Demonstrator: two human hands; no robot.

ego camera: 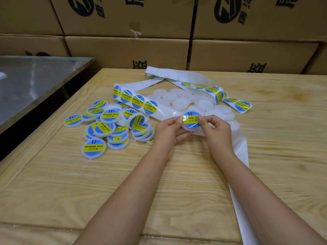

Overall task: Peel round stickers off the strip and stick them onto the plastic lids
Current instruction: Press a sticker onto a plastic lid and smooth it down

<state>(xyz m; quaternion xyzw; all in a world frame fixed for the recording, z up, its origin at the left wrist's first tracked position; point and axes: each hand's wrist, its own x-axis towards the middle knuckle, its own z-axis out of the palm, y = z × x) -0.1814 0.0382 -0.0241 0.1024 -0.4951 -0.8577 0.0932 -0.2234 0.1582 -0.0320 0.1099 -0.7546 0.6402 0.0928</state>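
Note:
My left hand (168, 129) holds a white plastic lid (188, 129) from its left edge and underside, above the wooden table. A round blue and yellow sticker (190, 119) lies on the lid's face. My right hand (215, 127) pinches the sticker's right edge with thumb and forefinger. The white backing strip (136, 100) with several stickers on it loops across the table behind my hands. A heap of bare white lids (184, 100) lies under the loop. A pile of lids with stickers (109, 124) sits to the left.
The peeled end of the strip (238, 174) trails under my right forearm to the table's front edge. Stacked cardboard boxes (127, 50) wall off the back. A metal-topped table (35, 80) stands at the left, apart from the wooden table (88, 191).

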